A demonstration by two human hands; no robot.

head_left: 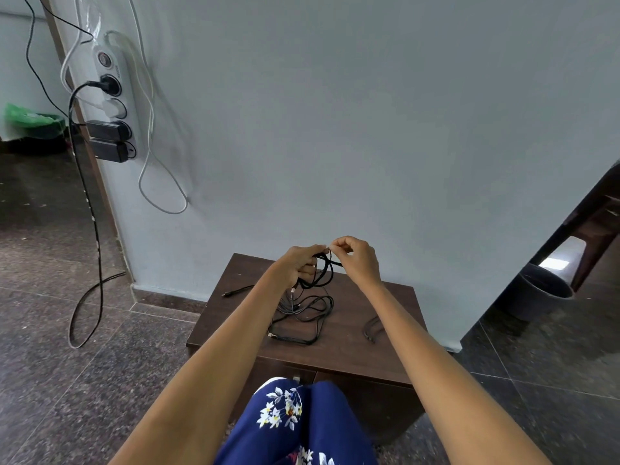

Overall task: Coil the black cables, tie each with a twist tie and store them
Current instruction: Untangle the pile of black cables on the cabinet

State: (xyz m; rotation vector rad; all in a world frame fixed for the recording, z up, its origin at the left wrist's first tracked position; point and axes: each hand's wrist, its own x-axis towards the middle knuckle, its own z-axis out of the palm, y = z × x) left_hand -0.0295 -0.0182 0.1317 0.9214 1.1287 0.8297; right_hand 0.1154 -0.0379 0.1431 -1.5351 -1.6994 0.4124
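Left hand point(297, 265) clenched on the coil point(322, 271), held above the cabinet point(352, 350). Right hand point(357, 260) pinches a thin tie point(329, 252) at the coil's 12 o'clock. Loose cables point(303, 313) on the top below; a small coil point(372, 328) at 3, a plug end point(236, 290) at 9. Power strip point(114, 105) on wall at 10; bin point(536, 293) at 3. Strip lettering unreadable.

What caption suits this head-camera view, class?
Left hand holds a coiled black cable while right hand pinches it, above loose black cables on a dark brown wooden cabinet.
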